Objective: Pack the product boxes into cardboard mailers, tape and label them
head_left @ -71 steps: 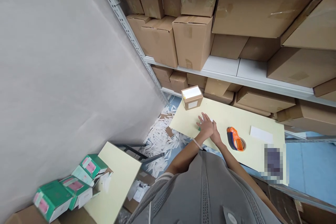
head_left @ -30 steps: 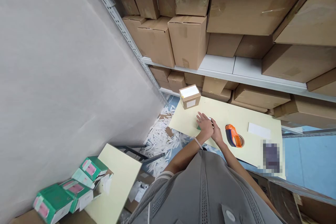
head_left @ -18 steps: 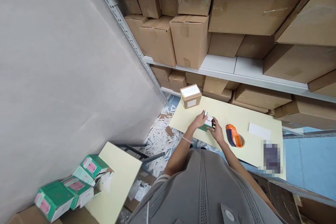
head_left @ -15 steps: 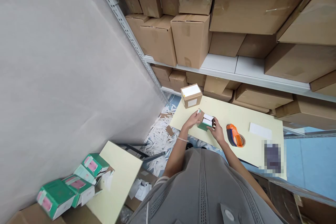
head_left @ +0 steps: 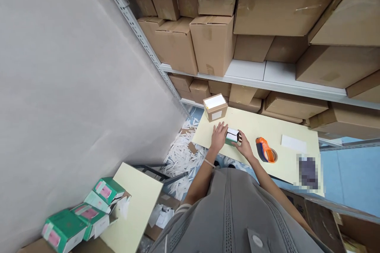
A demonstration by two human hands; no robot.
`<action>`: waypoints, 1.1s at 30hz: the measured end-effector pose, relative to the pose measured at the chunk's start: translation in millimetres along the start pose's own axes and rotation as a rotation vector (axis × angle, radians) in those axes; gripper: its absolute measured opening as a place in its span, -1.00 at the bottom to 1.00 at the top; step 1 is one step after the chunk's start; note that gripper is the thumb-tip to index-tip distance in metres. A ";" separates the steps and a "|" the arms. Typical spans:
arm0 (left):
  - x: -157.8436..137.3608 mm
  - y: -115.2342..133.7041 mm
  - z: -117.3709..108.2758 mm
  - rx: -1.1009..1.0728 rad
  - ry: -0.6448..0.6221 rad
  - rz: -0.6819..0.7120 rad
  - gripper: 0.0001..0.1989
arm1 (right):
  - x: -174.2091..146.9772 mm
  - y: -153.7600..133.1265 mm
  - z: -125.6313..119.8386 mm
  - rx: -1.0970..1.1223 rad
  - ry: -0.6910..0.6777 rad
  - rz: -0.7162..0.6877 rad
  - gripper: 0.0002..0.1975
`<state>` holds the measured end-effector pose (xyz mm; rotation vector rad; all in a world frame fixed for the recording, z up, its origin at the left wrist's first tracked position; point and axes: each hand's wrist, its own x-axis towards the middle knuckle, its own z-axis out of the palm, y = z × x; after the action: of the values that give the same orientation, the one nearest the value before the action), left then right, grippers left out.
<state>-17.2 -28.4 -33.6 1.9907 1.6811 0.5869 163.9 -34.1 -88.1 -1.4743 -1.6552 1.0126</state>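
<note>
A small green box (head_left: 231, 140) with white packs inside its open top stands near the front edge of the cream table. Against its left side is my left hand (head_left: 219, 136), fingers stretched out and slightly spread. My right hand (head_left: 244, 146) grips the box's right end, thumb in front and fingers at the far side. Just beyond my left hand sits a brown carton (head_left: 216, 108) with a white top and a white label. An orange and blue tape dispenser (head_left: 266, 151) lies to the right of my right hand.
White paper (head_left: 293, 143) and a blurred dark item (head_left: 308, 172) lie on the table's right part. Shelves of cardboard boxes (head_left: 212, 45) rise behind it. Paper strips (head_left: 178, 158) litter the floor. Green boxes (head_left: 63, 229) are at lower left beside a second board (head_left: 139, 201).
My left hand has let go of the raised brown flap and moved right and flatter against the green box. That flap no longer shows. My right hand keeps its grip.
</note>
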 end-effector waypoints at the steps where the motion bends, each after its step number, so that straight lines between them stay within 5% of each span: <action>1: 0.2 1.9 -4.7 0.093 -0.013 0.121 -0.49 | 2.4 0.7 -3.4 -0.021 -0.013 -0.033 -0.21; 5: -2.6 6.4 -8.8 0.229 -0.119 0.315 -0.66 | 18.9 -1.7 -19.2 -0.094 -0.060 -0.117 -0.35; 17: -3.3 18.2 -3.0 0.302 -0.087 0.279 -0.60 | 41.3 -28.5 -30.9 -0.466 -0.169 -0.158 -0.71; 26: 2.0 23.1 -12.8 0.287 -0.127 0.263 -0.66 | 41.0 -30.6 -40.0 -0.414 -0.214 -0.208 -0.71; 33: -17.3 6.4 -8.4 -0.020 -0.144 0.152 -0.81 | 28.9 -20.4 -41.7 -0.314 -0.198 -0.163 -0.68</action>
<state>-19.9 -45.7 -23.4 2.1056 1.4433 0.4975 188.0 -2.1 -50.9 -1.4396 -2.1186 0.8594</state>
